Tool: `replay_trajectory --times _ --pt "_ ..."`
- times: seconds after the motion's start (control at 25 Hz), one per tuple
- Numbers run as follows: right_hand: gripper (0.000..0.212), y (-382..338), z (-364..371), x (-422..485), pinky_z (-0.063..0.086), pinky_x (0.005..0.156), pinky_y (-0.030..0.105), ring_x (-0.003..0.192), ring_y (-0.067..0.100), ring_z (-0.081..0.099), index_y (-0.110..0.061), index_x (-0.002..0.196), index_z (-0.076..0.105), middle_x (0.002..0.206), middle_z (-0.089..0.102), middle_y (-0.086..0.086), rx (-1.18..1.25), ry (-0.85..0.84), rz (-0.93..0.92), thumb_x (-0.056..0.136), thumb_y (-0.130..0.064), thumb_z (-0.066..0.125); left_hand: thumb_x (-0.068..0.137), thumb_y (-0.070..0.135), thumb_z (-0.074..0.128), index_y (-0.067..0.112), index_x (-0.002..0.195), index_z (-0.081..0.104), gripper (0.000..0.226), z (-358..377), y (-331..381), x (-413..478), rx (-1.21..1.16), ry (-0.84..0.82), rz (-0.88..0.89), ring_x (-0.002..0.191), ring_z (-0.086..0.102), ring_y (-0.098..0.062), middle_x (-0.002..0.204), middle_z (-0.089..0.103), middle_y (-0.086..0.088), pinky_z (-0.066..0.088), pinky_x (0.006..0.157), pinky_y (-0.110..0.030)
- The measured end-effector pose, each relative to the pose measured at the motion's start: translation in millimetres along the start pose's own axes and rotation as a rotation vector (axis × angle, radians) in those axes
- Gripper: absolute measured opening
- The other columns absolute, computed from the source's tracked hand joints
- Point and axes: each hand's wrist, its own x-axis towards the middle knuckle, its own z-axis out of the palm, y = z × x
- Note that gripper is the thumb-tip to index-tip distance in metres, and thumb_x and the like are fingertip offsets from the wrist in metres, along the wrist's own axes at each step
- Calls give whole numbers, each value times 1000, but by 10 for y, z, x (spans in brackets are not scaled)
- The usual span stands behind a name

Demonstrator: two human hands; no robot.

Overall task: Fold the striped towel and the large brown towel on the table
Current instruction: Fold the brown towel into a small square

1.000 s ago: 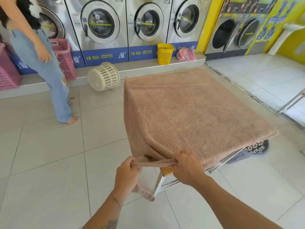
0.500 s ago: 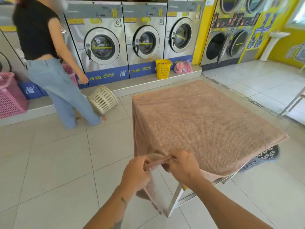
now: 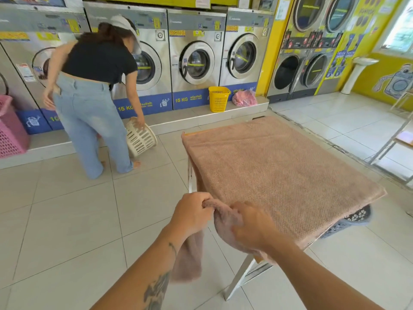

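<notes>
The left hand [image 3: 192, 214] is curled into a closed grip around a bunched corner of the large brown waffle-textured towel [image 3: 274, 175], fingers wrapped over the cloth at the near left corner of the worktop. The right hand [image 3: 252, 227] sits just beside it, its grip pressed onto the same gathered fold; its fingers are blurred, so exactly how they pinch the fabric cannot be told, though cloth shows on both sides of it. Between the two hands the towel's edge is rolled into a thick ridge. Below the left hand a loose tail of the brown towel hangs down off the corner toward the floor.

The rest of the towel lies spread flat over the whole top of the small folding worktop with white metal legs [image 3: 239, 278], covering it to the far edge and draping a little over the left side. A dark plastic laundry basket [image 3: 355, 217] shows under the worktop's right side, partly hidden by the towel.

On the pale tiled floor [image 3: 67, 220] to the left, another person in a black top and light blue jeans [image 3: 89, 104] bends over with one hand on a tipped white slotted basket [image 3: 140, 137]. Behind stands a row of steel front-loading washing machines [image 3: 196, 59], with a yellow plastic basket [image 3: 218, 99] and a pink bundle [image 3: 244, 98] on the raised step before them. A pink basket [image 3: 11, 128] stands at the far left.
</notes>
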Motion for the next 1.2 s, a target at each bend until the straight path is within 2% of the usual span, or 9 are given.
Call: replay_trajectory --times 0.16,0.36,0.44,0.56,0.68,0.76,0.84,0.96,1.2 --pt "24 -243 -15 123 53 71 40 77 23 60 -15 88 65 87 62 1 38 155 -30 90 -33 49 82 22 66 30 73 67 12 -82 -17 32 29 22 21 65 59 -7 66 64 14 42 54 -21" --pt "17 -35 -293 222 37 43 26 54 17 56 -20 76 65 69 64 0 194 278 57 88 -15 54 87 37 60 32 86 63 6 -69 -490 -93 231 -84 -179 81 61 -13 76 64 15 44 80 -36" --pt "17 171 -393 239 42 42 27 55 20 60 -21 77 64 69 65 1 190 304 132 89 -15 53 89 35 56 28 84 62 10 -64 -626 -135 209 -96 -247 81 62 -16 77 64 12 45 79 -36" --pt "12 395 -389 251 59 60 37 73 22 66 -17 93 65 84 66 0 1 64 199 87 -16 55 90 26 55 27 76 60 15 -95 -516 -26 119 -6 -175 76 59 -17 75 60 10 47 72 -36" --pt "46 279 -231 276 53 93 43 107 21 59 -26 126 56 116 59 -3 5 -13 18 81 -24 63 85 23 56 28 78 63 11 -128 -105 213 186 97 20 80 53 -11 79 56 11 37 80 -36" --pt "61 179 -201 383 47 98 47 115 22 53 -29 137 47 125 54 -3 77 53 -76 78 -35 63 83 22 54 29 79 65 13 -110 176 328 235 106 133 79 51 -8 78 53 12 31 82 -35" --pt "48 195 -233 516 47 95 47 112 23 54 -31 129 51 121 54 -3 112 103 -114 82 -39 60 82 22 52 29 78 65 15 -41 352 384 266 94 214 74 48 -7 75 48 12 30 82 -33" --pt "7 435 -410 644 54 79 42 88 17 63 -30 86 63 93 65 -8 195 161 -171 86 -36 60 84 24 56 29 79 65 12 108 446 490 250 143 196 73 49 -5 75 49 14 30 80 -32" --pt "8 1192 -933 755 56 57 35 63 19 63 -25 76 56 72 66 -2 121 203 -35 82 -27 51 91 24 56 33 76 60 18 379 327 544 211 92 -240 84 61 -16 80 63 12 46 77 -37"
